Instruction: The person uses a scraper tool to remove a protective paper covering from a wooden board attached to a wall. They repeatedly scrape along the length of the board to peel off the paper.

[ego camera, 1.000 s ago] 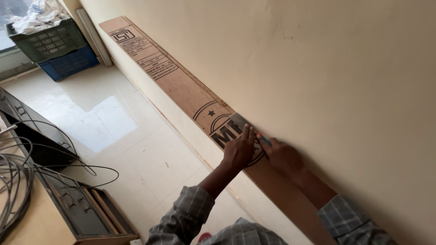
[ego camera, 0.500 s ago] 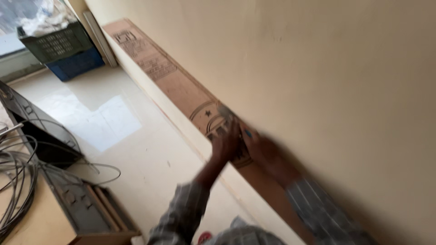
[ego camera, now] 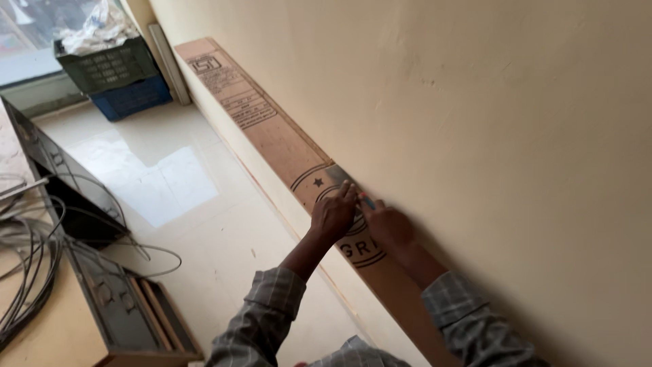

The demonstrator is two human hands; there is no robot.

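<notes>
Both hands up against a long brown board (ego camera: 272, 132) leaning on the cream wall (ego camera: 475, 136). Left hand (ego camera: 333, 216) flat on the board, fingers close together, pressing a small grey flat tool (ego camera: 337, 175) against it. Right hand (ego camera: 387, 224) just beside, fingers curled around a thin pen-like thing (ego camera: 367, 201) with a blue and red tip. Down on the shiny floor (ego camera: 170, 183), a dark crate (ego camera: 105, 64) on a blue crate (ego camera: 132, 98). Grey cables (ego camera: 27, 272) at the left.
</notes>
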